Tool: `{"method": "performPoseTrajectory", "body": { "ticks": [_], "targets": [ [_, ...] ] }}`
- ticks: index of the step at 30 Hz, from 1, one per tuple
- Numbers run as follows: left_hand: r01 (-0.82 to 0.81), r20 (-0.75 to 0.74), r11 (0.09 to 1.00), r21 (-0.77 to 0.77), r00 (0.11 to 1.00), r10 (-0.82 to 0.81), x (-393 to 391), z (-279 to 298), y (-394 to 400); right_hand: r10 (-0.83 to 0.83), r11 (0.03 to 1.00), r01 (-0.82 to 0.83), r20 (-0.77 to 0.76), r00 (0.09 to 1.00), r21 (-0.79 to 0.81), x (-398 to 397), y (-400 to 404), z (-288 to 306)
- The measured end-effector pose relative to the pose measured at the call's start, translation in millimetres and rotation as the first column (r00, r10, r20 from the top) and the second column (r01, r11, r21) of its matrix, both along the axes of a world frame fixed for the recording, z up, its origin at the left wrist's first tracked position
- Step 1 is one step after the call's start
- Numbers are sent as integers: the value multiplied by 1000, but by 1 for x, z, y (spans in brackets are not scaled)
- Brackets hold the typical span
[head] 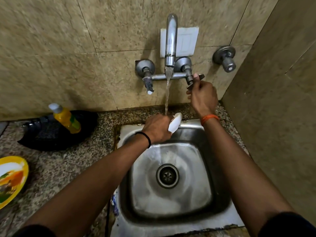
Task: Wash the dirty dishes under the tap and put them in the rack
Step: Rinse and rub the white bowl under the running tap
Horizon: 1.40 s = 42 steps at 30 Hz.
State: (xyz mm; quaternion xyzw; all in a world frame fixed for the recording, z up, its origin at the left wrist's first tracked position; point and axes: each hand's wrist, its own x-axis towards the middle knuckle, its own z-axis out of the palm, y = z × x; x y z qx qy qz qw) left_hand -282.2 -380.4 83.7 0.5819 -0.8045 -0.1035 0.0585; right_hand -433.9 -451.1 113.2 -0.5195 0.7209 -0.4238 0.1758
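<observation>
Speckled granite is framing the steel sink (220, 168). Above its back rim the left hand (158, 129) is gripping 1 white dish (175, 124), tilted under the running stream (167, 96); the right hand (202, 96), up and right of it, is pinching the tap handle (196, 80).

No readable text; label on yellow bottle (67, 118) too blurred to read.

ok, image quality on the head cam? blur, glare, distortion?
Head view: wide-angle bending at the edges, the wall tiles smeared by motion blur, soft glare on the wet sink basin, the tap throwing a shadow on the wall; both hands reasonably sharp.
</observation>
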Motion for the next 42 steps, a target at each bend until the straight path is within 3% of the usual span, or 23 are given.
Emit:
{"method": "performPoseTrajectory", "body": {
  "ticks": [1, 2, 4, 5, 11, 17, 19, 20, 22, 24, 26, 29, 31, 32, 33, 34, 35, 36, 37, 38, 40, 42],
  "targets": [
    [9, 1, 1000, -7, 1000, -9, 0, 1, 0, 13, 1000, -14, 53, 999, 10, 0, -3, -2],
    [14, 2, 1000, -11, 1000, -14, -1, 1, 0, 28, 999, -38, 247, 969, 37, 3, -3, -2],
    [20, 2, 1000, -9, 1000, -20, -2, 2, 0, 9, 988, -112, 688, 725, 105, 8, -1, 0],
    [20, 3, 1000, -8, 1000, -20, -2, 3, 0, -12, 981, -146, 795, 607, 127, 9, 2, 4],
    [29, 7, 999, 24, 1000, -29, -9, 4, 2, -16, 909, -409, 987, 158, 80, 16, 29, 15],
    [-3, -53, 991, 131, 999, 10, -1, 3, 3, 57, 800, -588, 991, -124, -119, 47, 54, 1],
    [-1, -103, 986, 167, 994, 19, 4, 2, 4, 84, 770, -624, 991, -102, -130, 57, 56, 6],
    [6, -131, 982, 186, 991, 19, 6, 1, 4, 105, 755, -646, 993, -46, -110, 62, 58, 9],
    [11, -182, 973, 232, 983, 32, 9, 2, 5, 163, 739, -673, 977, 135, -31, 72, 60, 12],
    [21, -277, 962, 272, 959, 58, 11, 3, 6, 236, 773, -629, 881, 410, 86, 80, 59, 13],
    [6, -399, 952, 305, 909, 122, 16, 6, 8, 221, 849, -491, 711, 667, 196, 81, 59, 13],
    [-32, -422, 951, 307, 891, 166, 22, 9, 10, 231, 932, -338, 507, 831, 129, 73, 58, 1],
    [-61, -416, 956, 288, 891, 182, 26, 7, 11, 248, 961, -264, 159, 955, 83, 62, 61, -16],
    [-80, -412, 958, 275, 891, 193, 28, 7, 12, 213, 975, -209, -39, 976, 81, 55, 64, -24],
    [-88, -409, 962, 258, 892, 191, 29, 7, 14, 172, 984, -161, -159, 972, 79, 49, 69, -30],
    [-80, -402, 973, 218, 901, 165, 29, 6, 17, 161, 983, -144, -167, 973, 112, 44, 73, -36],
    [-76, -379, 983, 169, 916, 136, 29, 6, 21, 173, 969, -167, -18, 985, 180, 39, 76, -39],
    [-80, -339, 991, 109, 934, 113, 27, 7, 26, 160, 940, -230, 272, 949, 253, 37, 81, -38],
    [-85, -298, 996, 23, 950, 89, 25, 9, 32, 105, 884, -342, 578, 809, 319, 36, 84, -36],
    [-72, -261, 996, -54, 964, 56, 23, 10, 37, 23, 812, -468, 782, 622, 348, 34, 86, -37],
    [-2, -145, 987, -160, 989, -22, 21, 10, 49, -76, 741, -579, 899, 432, 341, 30, 92, -38],
    [100, -38, 976, -195, 993, -110, 22, 5, 62, -76, 763, -572, 920, 385, 302, 30, 92, -46]
  ]
}}
